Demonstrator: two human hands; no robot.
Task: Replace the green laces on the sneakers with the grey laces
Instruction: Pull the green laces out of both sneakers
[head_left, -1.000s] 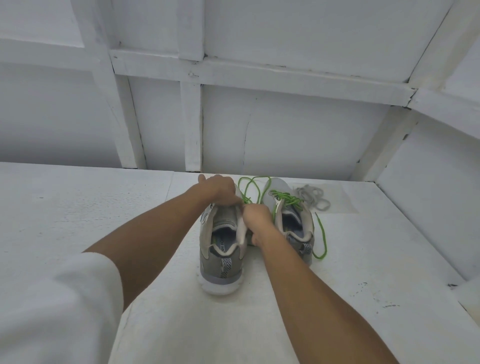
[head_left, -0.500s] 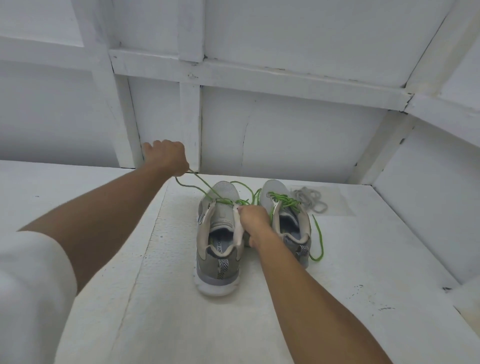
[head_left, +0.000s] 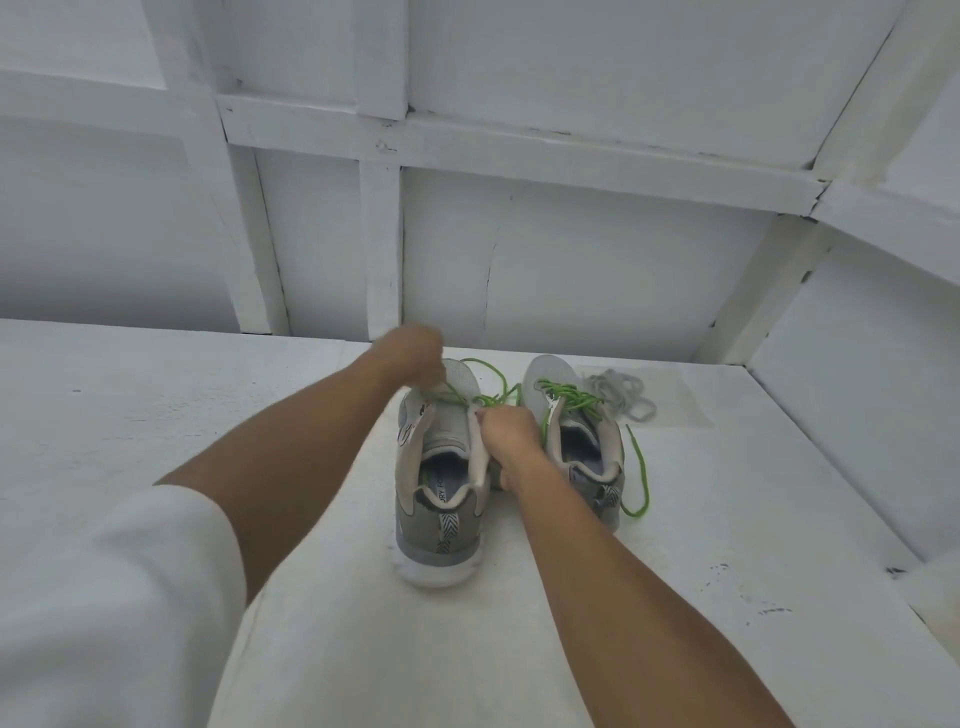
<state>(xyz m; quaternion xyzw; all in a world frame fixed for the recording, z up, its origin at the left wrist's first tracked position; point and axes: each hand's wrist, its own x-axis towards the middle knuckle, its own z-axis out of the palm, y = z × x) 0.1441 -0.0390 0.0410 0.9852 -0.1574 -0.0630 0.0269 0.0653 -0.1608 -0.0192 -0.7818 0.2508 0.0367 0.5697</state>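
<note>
Two grey sneakers stand side by side on the white surface, heels toward me. The left sneaker (head_left: 439, 499) has its green lace (head_left: 488, 397) mostly pulled loose over the toe. My left hand (head_left: 413, 358), blurred, hovers over that toe and pinches the green lace. My right hand (head_left: 506, 434) grips the right edge of the left sneaker's opening. The right sneaker (head_left: 587, 447) keeps its green lace (head_left: 569, 397) threaded, with one end trailing down its right side. The grey laces (head_left: 621, 389) lie in a loose heap behind the right sneaker.
The white floor (head_left: 727, 519) runs to a white panelled back wall (head_left: 571, 260) and a slanted side wall (head_left: 857, 389) on the right. A clear plastic bag (head_left: 680, 400) lies under the grey laces. My white sleeve (head_left: 104, 597) fills the lower left.
My left hand, which had drawn the green lace far out to the upper left, has come back to the left sneaker's toe. My right hand stays on the sneaker's opening.
</note>
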